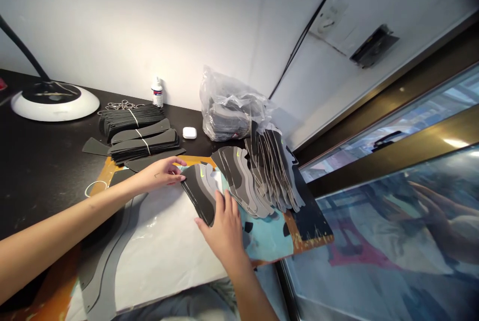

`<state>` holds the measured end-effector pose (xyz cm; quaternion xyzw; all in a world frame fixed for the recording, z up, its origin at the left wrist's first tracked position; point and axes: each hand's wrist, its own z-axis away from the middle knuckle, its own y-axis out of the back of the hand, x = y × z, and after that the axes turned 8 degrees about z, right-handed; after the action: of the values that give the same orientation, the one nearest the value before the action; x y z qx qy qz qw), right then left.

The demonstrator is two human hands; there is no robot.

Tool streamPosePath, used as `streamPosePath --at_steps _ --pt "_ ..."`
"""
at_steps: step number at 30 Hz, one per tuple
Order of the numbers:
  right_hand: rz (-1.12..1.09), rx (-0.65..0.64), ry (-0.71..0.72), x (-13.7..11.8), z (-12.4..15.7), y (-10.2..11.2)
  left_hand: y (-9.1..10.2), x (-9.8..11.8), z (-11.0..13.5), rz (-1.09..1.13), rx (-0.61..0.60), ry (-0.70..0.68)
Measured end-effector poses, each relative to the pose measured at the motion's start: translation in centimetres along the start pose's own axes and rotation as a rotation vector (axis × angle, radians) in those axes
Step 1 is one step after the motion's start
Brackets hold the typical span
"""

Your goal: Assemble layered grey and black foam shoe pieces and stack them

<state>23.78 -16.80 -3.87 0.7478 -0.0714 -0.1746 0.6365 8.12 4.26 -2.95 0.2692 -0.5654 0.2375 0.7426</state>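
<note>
While both hands are on the same shoe-shaped cutout (200, 194), it's hard not to notice how much of this stuff is around. That piece, black and grey with a neon yellow-green swoosh, sits over the edge of a white sheet (160, 246), right by a bigger pile. The left hand (160, 174) is fairly narrow, fingers together against the piece's upper end, and I can't tell if it's really gripping or just steadying. The right hand (223, 226) is spread wider, fingers curled down over the lower end, so that one looks like it's holding on.

Going by how things lie, a fair bit looks unpacked already: a fanned pile of matching cutouts (239, 181) sits just past the hands, leaning into a taller stand of them (275, 166), all on a paint-stained board (307, 231) out toward the right end of the worktop. Plenty is still packed up, though. A clear plastic bag (226, 111) full of more pieces sits at the far edge of the black worktop (37, 171), and string-tied bundles of dark strips (130, 119) lie toward the far left corner, with metal rings (121, 105) behind them, near a small bottle (157, 92) and a white earbud case (189, 132).
</note>
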Motion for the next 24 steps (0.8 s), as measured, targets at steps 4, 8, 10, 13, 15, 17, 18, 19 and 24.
streamPosePath --at_steps 4,8,10,13,15,17,18,19,24 --pt "-0.044 0.053 0.008 0.8 0.0 -0.1 0.7 0.3 -0.3 -0.306 -0.013 -0.107" --pt "-0.125 0.103 0.011 1.4 0.1 0.1 1.2 1.0 -1.2 -0.404 0.075 -0.156" --pt "-0.190 0.128 0.010 1.5 0.2 0.1 1.1 1.4 -1.5 -0.323 0.032 -0.063" --pt "-0.332 0.134 0.003 1.8 0.4 0.2 0.6 1.8 -1.4 -0.121 -0.037 0.069" --pt "-0.445 0.122 -0.022 2.1 0.5 0.6 0.2 1.6 -1.0 0.085 -0.061 0.109" --pt "-0.586 0.072 -0.073 2.4 0.6 1.2 -0.4 1.1 -0.3 0.356 -0.157 0.061" --pt "-0.674 0.025 -0.099 2.5 0.5 1.5 -0.9 0.8 0.1 0.496 -0.230 0.010" --pt "-0.763 -0.033 -0.118 2.6 0.5 1.9 -1.5 0.6 0.6 0.622 -0.315 -0.047" --pt "-0.817 -0.160 -0.078 1.7 0.1 3.2 -5.6 0.7 2.6 0.844 -0.287 -0.128"
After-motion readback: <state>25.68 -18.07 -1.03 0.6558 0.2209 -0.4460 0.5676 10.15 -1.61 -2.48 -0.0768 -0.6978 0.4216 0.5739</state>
